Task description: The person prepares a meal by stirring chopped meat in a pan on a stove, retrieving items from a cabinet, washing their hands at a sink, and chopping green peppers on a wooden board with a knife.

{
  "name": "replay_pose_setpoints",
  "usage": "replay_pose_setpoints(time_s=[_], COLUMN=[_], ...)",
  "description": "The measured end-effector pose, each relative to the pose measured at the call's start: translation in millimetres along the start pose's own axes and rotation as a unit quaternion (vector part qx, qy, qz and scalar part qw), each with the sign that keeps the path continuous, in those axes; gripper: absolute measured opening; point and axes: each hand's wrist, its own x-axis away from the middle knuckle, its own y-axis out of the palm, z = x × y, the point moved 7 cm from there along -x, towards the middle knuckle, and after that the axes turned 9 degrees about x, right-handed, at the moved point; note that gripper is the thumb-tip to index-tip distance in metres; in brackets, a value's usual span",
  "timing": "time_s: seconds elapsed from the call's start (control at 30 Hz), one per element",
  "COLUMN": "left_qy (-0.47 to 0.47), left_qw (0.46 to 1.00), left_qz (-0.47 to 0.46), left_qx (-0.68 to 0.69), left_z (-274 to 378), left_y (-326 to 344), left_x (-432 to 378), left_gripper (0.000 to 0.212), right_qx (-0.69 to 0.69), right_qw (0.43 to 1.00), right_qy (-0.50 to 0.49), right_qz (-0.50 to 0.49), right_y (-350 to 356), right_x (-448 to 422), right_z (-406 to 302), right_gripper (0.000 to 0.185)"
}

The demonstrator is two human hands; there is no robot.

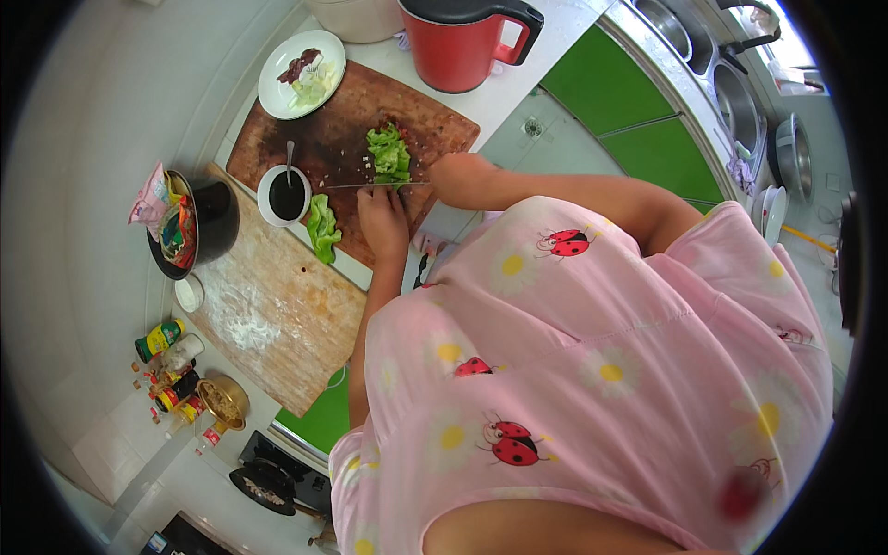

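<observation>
My right hand point(461, 180) grips a kitchen knife point(354, 186), whose blade is seen nearly edge-on; its handle is hidden in my fist. Beside the blade, my left hand point(383, 218) holds down the near end of some green lettuce point(390, 152) with bent fingers. The leaves lie in a pile on a dark-stained wooden cutting board point(430, 118), with small white and reddish bits around them. A separate lettuce leaf point(322, 229) rests at the board's edge, left of my left hand. Close by is a white bowl of dark liquid point(286, 196) with a spoon in it.
A white plate point(270, 94) with chopped food overlaps the board's far corner. Behind stands a red jug point(447, 55) with a black lid. To the left are a floured wooden board point(277, 305), a black pot point(218, 211) holding packets, and a brass-coloured pot point(236, 395) beside several bottles.
</observation>
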Motion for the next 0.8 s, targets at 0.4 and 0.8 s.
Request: replay_pose_setpoints(time_s=[0.4,0.8], left_qy=[-0.004,-0.037], left_qw=[1.0,0.998], left_qz=[0.007,0.044], left_qx=[0.018,0.003], left_z=[-5.9,-1.2], left_y=[-1.6,10.9], left_x=[5.3,-5.9], left_gripper=[0.016,0.01], right_qx=[-0.035,-0.03], right_qw=[0.999,0.999], right_qy=[0.0,0.027], right_qz=[0.016,0.001], right_y=[18.5,28.3], right_x=[-40.4,-35.1], right_z=[2.4,0.8], right_gripper=[0.022,0.022])
